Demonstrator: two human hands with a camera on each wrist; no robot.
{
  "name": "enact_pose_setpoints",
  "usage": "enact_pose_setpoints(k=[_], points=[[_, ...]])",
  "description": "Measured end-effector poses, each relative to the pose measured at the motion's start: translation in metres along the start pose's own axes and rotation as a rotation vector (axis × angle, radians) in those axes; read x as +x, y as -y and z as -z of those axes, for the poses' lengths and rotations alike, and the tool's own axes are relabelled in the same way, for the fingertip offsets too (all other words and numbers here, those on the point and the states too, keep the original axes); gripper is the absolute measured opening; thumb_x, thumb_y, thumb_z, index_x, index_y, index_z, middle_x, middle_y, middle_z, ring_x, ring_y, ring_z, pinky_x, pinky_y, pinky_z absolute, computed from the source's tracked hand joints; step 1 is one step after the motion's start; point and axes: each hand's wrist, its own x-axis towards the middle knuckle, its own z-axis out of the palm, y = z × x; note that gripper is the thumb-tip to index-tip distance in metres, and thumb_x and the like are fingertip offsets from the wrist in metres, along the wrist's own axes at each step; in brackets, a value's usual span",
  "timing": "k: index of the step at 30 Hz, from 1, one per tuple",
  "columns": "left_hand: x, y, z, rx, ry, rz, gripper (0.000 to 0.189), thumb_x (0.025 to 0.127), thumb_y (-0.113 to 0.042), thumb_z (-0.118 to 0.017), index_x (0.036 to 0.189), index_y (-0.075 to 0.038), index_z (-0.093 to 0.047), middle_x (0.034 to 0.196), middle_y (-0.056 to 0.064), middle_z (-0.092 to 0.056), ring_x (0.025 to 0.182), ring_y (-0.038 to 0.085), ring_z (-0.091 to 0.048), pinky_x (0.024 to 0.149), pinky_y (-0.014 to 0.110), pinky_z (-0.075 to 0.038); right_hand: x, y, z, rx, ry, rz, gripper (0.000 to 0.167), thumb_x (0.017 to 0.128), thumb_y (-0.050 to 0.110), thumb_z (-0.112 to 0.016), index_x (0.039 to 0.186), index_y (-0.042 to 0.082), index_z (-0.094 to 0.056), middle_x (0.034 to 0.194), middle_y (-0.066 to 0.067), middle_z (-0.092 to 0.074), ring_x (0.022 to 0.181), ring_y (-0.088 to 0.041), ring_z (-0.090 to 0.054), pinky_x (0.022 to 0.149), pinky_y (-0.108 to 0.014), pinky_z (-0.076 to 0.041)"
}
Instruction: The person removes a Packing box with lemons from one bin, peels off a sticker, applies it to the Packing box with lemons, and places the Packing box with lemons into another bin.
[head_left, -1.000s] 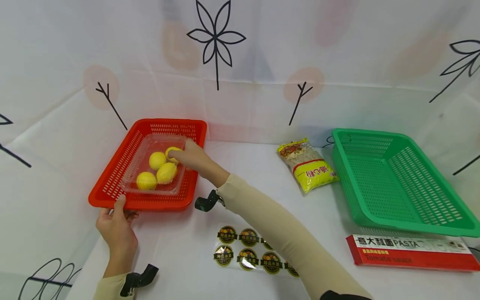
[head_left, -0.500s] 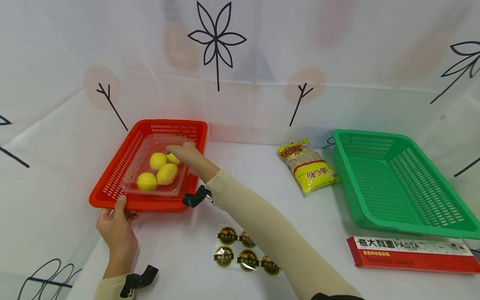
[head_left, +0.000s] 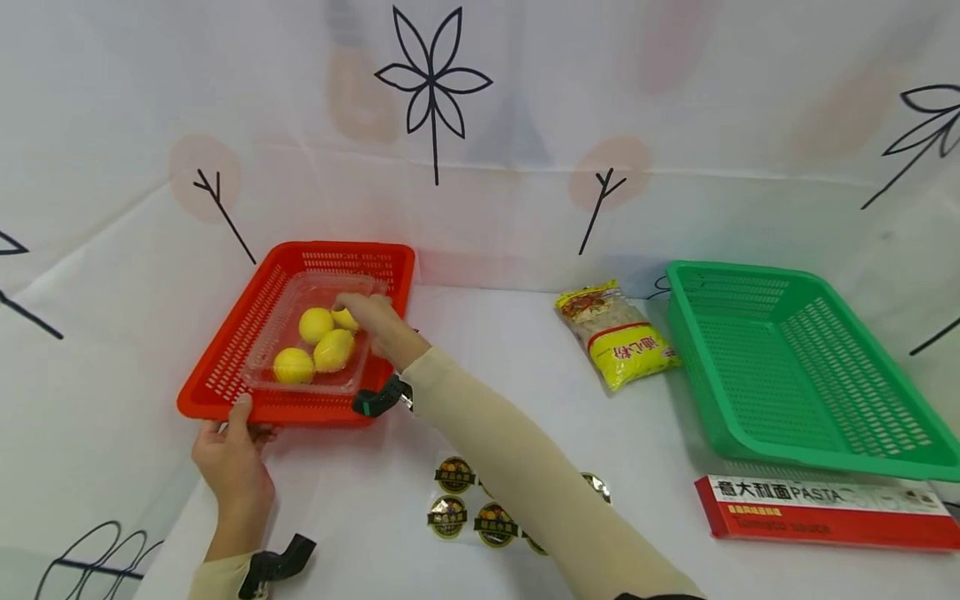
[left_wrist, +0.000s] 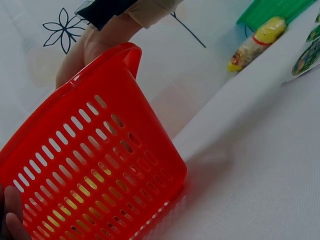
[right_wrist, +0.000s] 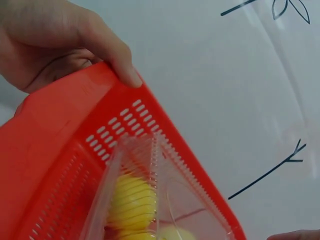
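Observation:
Several yellow lemons point(head_left: 334, 350) sit in a clear plastic box point(head_left: 268, 346), which lies inside a red basket point(head_left: 197, 390) at the left in the head view. With its thumb over the rim, my left hand point(head_left: 236, 467) grips the basket's near left corner. My right hand point(head_left: 381, 325) is over the box's right side and partly covers one lemon; its fingertips are hidden there. In the right wrist view the left hand point(right_wrist: 65, 45) holds the basket rim. Lemons point(right_wrist: 132, 202) show through the clear plastic in that view.
A green basket point(head_left: 795, 367) stands at the right. Beside it lies a yellow bag of pasta point(head_left: 618, 335), and in front of it a red and white pasta box point(head_left: 825, 512). A sheet of round stickers point(head_left: 495, 525) lies partly under my right forearm.
My right hand has shifted slightly along the box's right side, toward me, and its forearm has moved left over the sticker sheet. My left hand keeps its grip on the basket.

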Motion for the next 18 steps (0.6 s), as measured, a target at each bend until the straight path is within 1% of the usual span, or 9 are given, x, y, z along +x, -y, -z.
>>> enact_pose_setpoints(k=[4, 8, 12, 14, 18], points=[[0.0, -0.002, 0.004, 0.01, -0.004, -0.001, 0.052, 0.101, -0.025, -0.072, 0.144, 0.0, -0.056, 0.114, 0.012, -0.074, 0.059, 0.016, -0.068, 0.059, 0.021, -0.057, 0.002, -0.004, -0.006, 0.003, 0.002, -0.011, 0.095, 0.086, 0.024, -0.078, 0.162, 0.006, -0.024, 0.148, -0.009, -0.041, 0.125, -0.029, -0.042, 0.113, -0.051, -0.039], [0.001, -0.003, 0.004, 0.005, -0.009, -0.01, 0.051, 0.101, -0.023, -0.072, 0.142, 0.002, -0.057, 0.109, 0.013, -0.075, 0.057, 0.016, -0.067, 0.057, 0.021, -0.057, 0.006, -0.006, -0.011, 0.012, -0.008, -0.027, 0.093, 0.086, 0.025, -0.078, 0.162, 0.005, -0.028, 0.156, -0.009, -0.036, 0.129, -0.029, -0.041, 0.116, -0.051, -0.035], [0.001, -0.001, 0.001, -0.007, -0.01, -0.018, 0.047, 0.101, -0.021, -0.072, 0.138, 0.005, -0.058, 0.101, 0.014, -0.075, 0.055, 0.016, -0.066, 0.055, 0.021, -0.057, 0.01, -0.009, -0.012, 0.025, -0.03, -0.029, 0.09, 0.087, 0.026, -0.078, 0.16, 0.004, -0.031, 0.158, -0.01, -0.036, 0.131, -0.03, -0.042, 0.117, -0.052, -0.032], [0.001, 0.0, -0.001, -0.009, -0.008, -0.019, 0.047, 0.101, -0.02, -0.072, 0.137, 0.006, -0.059, 0.098, 0.014, -0.075, 0.055, 0.016, -0.066, 0.055, 0.021, -0.057, 0.012, -0.01, -0.013, 0.034, -0.042, -0.022, 0.084, 0.087, 0.026, -0.077, 0.157, 0.004, -0.036, 0.154, -0.01, -0.04, 0.129, -0.03, -0.043, 0.117, -0.052, -0.032], [0.0, 0.001, -0.001, 0.016, -0.006, -0.023, 0.048, 0.101, -0.022, -0.071, 0.138, 0.005, -0.058, 0.101, 0.014, -0.075, 0.056, 0.015, -0.066, 0.057, 0.021, -0.057, 0.016, -0.017, -0.017, 0.054, -0.055, -0.028, 0.07, 0.086, 0.022, -0.077, 0.147, 0.004, -0.048, 0.136, -0.008, -0.05, 0.121, -0.029, -0.047, 0.113, -0.049, -0.038]])
